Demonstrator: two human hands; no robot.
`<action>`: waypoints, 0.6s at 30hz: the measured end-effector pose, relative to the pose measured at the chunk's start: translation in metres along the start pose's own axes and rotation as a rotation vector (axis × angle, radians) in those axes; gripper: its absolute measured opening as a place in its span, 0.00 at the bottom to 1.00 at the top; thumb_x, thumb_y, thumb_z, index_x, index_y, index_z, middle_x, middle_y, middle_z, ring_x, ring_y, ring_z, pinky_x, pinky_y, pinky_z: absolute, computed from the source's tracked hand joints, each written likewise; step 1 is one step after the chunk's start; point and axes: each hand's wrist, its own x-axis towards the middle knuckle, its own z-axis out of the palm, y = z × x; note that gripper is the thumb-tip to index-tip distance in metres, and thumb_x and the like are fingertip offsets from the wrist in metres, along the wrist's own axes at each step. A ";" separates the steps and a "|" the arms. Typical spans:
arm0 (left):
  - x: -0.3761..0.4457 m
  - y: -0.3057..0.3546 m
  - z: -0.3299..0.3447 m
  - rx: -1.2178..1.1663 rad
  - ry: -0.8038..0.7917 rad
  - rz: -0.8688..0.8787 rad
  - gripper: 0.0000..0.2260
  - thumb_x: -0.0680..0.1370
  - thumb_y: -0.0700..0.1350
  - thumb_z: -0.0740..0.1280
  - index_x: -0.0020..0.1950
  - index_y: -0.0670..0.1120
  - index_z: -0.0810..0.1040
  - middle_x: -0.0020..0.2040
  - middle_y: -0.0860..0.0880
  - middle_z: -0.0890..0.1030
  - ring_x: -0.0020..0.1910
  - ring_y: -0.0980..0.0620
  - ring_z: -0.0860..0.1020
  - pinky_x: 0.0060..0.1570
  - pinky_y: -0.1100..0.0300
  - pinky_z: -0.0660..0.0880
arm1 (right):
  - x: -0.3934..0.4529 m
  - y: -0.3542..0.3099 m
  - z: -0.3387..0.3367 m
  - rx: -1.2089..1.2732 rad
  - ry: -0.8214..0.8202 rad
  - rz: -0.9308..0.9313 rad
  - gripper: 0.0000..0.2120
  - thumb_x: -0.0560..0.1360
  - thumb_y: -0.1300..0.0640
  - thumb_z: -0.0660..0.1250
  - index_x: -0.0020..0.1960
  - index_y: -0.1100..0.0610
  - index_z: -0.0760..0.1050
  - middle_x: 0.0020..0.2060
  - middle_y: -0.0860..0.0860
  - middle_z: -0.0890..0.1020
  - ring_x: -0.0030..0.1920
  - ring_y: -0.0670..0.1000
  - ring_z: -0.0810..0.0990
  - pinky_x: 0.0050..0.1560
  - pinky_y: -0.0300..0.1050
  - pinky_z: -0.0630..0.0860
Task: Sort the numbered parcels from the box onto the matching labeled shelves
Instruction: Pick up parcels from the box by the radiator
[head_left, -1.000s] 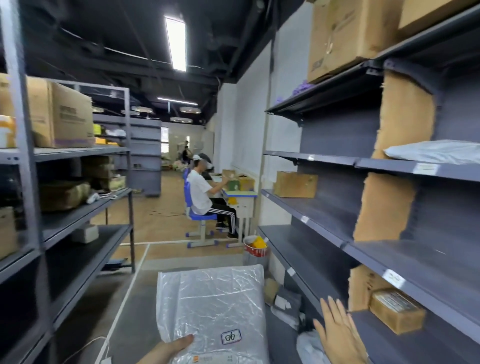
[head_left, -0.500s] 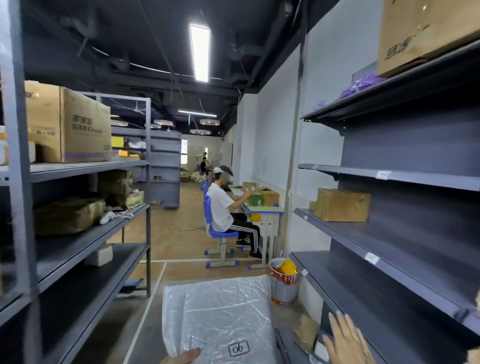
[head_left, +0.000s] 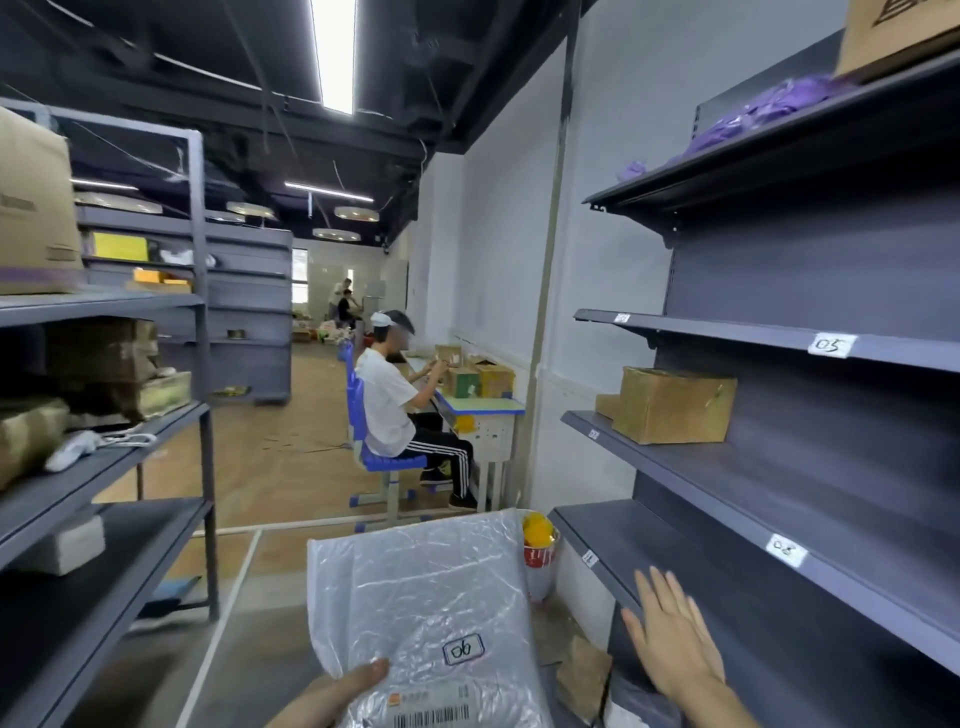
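Observation:
My left hand holds a flat grey plastic parcel marked 06 at the bottom middle, thumb on top of it. My right hand is raised with straight fingers, held flat in front of the right-hand shelf unit and holding nothing. On that unit's shelf edges I read a label 05 and a label 08. A brown cardboard box stands on the shelf under label 05.
Another grey shelf rack with boxes lines the left side of the aisle. A person sits at a small desk ahead. A red-and-white bin stands by the right shelf's end. Parcels and cardboard lie on the floor at lower right.
My view has turned left and moved forward along the right shelves, bringing labels 05 and 08 into sight. The parcel and my raised right hand stay in much the same place in view.

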 end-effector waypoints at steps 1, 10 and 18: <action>0.006 0.004 0.009 0.059 -0.033 0.002 0.21 0.71 0.37 0.71 0.63 0.38 0.74 0.57 0.35 0.80 0.57 0.34 0.78 0.64 0.43 0.67 | 0.014 0.006 0.005 -0.013 -0.006 0.003 0.27 0.83 0.46 0.43 0.78 0.54 0.40 0.77 0.50 0.42 0.77 0.49 0.40 0.75 0.44 0.42; 0.153 0.061 0.039 0.234 -0.077 0.010 0.41 0.54 0.41 0.84 0.65 0.38 0.74 0.56 0.34 0.80 0.56 0.35 0.79 0.62 0.42 0.70 | 0.157 0.035 0.019 -0.229 -0.002 0.084 0.27 0.83 0.47 0.42 0.78 0.55 0.40 0.77 0.51 0.42 0.77 0.50 0.39 0.76 0.45 0.41; 0.246 0.118 0.059 0.180 -0.213 -0.066 0.40 0.57 0.31 0.81 0.67 0.34 0.69 0.58 0.29 0.77 0.54 0.30 0.78 0.49 0.39 0.78 | 0.245 0.040 0.023 -0.259 0.006 0.114 0.27 0.83 0.47 0.43 0.78 0.56 0.40 0.77 0.51 0.42 0.77 0.50 0.40 0.75 0.45 0.40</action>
